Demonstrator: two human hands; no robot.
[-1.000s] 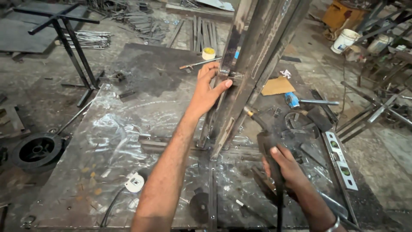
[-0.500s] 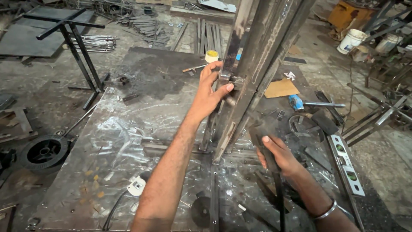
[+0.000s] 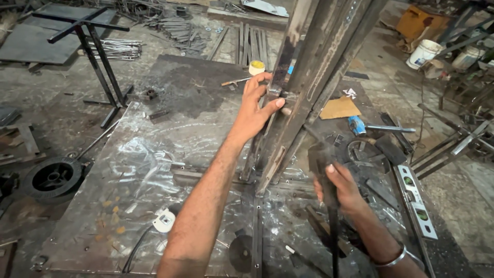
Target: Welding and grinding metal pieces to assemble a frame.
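We are looking down at a steel work plate [image 3: 154,154] on a workshop floor, its surface bright with scratches and grinding marks. Our left hand [image 3: 256,110] is closed on an upright steel frame [image 3: 314,67] of long angle and flat bars, fingers curled over the near bar and the thumb pressed against its face. The frame leans slightly away from us and its foot meets the plate just in front of our left forearm. Our right hand [image 3: 342,188] is shut around the dark handle of a welding electrode holder [image 3: 321,157]; a thin rod runs up from its head toward the frame near our left thumb, though motion blur keeps us from telling whether the tip touches the metal. A black cable [image 3: 333,242] drops from the holder past our right wrist, which wears a metal bangle [image 3: 392,259]. To the right of that hand a spirit level [image 3: 417,201] lies along the edge of the plate, with a grinding disc [image 3: 366,153] and a blue-handled hammer [image 3: 378,127] above it, and a scrap of brown cardboard [image 3: 339,108] near the frame. A small white socket [image 3: 164,221] with its dark lead sits on the plate beside our left forearm. Off the plate to the left lie a black wheel [image 3: 54,179] and a black metal stand [image 3: 92,46], and white buckets [image 3: 424,54] stand at the far right.
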